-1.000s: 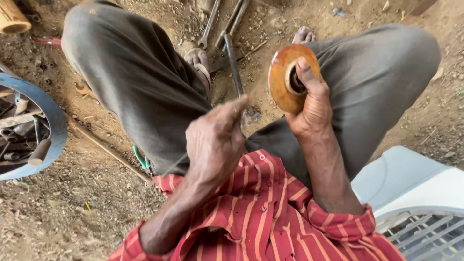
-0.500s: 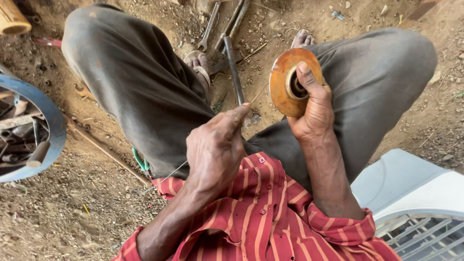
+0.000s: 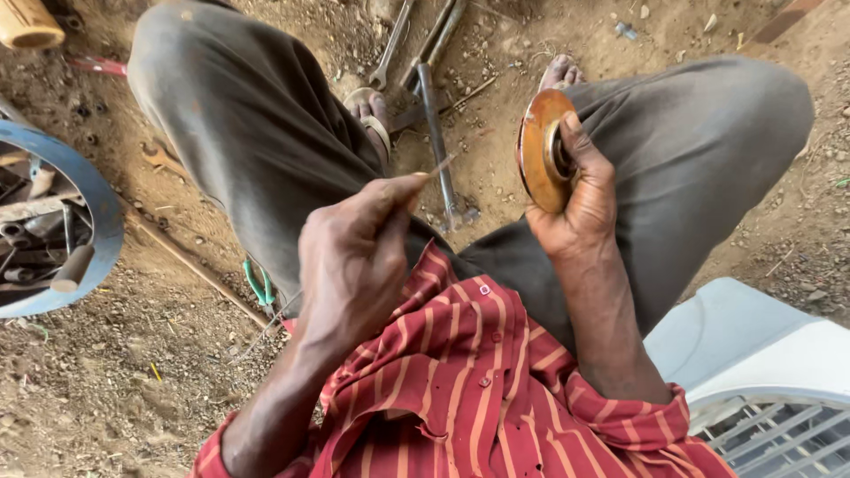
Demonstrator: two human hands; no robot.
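My right hand (image 3: 580, 199) grips a rusty orange metal disc (image 3: 537, 149) with a round hub at its middle, held on edge above my right knee. My thumb lies across the hub. My left hand (image 3: 354, 257) is raised in front of my chest, fingertips pinched on a thin wire or pin (image 3: 440, 165) whose tip points toward the disc, a short gap away. I sit with both knees apart in grey trousers and a red striped shirt.
Spanners and a long metal rod (image 3: 436, 124) lie on the dirt between my sandalled feet. A blue-rimmed tub (image 3: 97, 204) of metal parts stands at the left. A white plastic chair (image 3: 761, 354) is at lower right, a green-handled tool (image 3: 259, 288) under my left thigh.
My left hand has closed from a flat, blurred pose into a pinch on the thin wire and risen toward the disc. The right hand with the disc stays nearly still.
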